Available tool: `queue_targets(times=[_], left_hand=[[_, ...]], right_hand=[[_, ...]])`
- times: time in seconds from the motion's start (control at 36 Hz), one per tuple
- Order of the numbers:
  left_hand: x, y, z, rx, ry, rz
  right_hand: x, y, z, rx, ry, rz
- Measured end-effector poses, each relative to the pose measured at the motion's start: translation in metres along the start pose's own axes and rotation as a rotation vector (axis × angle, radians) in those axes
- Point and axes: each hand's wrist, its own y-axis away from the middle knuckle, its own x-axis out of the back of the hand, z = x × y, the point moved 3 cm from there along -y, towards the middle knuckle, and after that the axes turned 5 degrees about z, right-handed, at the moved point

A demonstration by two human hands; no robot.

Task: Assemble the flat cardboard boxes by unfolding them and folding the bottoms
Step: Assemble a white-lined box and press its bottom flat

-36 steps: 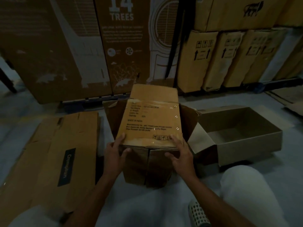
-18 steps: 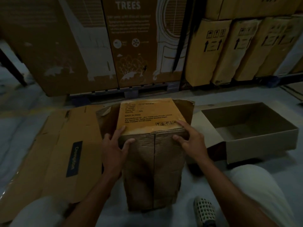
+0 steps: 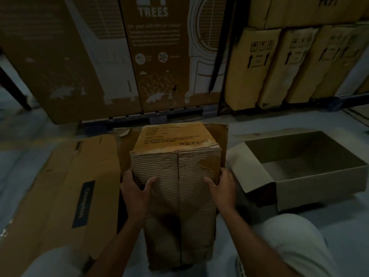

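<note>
Box (image 3: 176, 188), frame centre, on floor: now tipping toward viewer, two bottom flaps closed, seam facing up. Left hand (image 3: 135, 191) and right hand (image 3: 221, 186) sliding lower, gripping side edges, thumbs pressing flaps. Bottom fold looking done; finished box (image 3: 303, 176) waiting right.

Scene dim throughout, with a cool blue cast on the floor (image 3: 259, 122). Strongest light falls on the top panel of the cardboard box (image 3: 175, 136); its lower front sinks into shadow. Dark shadow under the open box (image 3: 311, 166). Wide-angle bending at frame edges. Printed text soft, corners murky, no glare
</note>
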Motion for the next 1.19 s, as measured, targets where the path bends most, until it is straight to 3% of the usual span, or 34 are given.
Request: queue_targets(times=[0.56, 0.75, 1.11, 1.19], left_hand=[[-0.04, 0.006, -0.07, 0.048, -0.023, -0.023], [-0.059, -0.013, -0.082, 0.075, -0.043, 0.056], [-0.081, -0.019, -0.117, 0.181, -0.104, 0.053], [-0.083, -0.018, -0.12, 0.22, -0.119, 0.017]], right_hand=[[-0.04, -0.057, 0.026, -0.077, -0.198, 0.144], [-0.072, -0.06, 0.062, -0.198, -0.203, 0.188], [-0.12, -0.054, 0.121, -0.358, -0.151, 0.024], [-0.127, -0.054, 0.129, -0.509, -0.24, -0.043]])
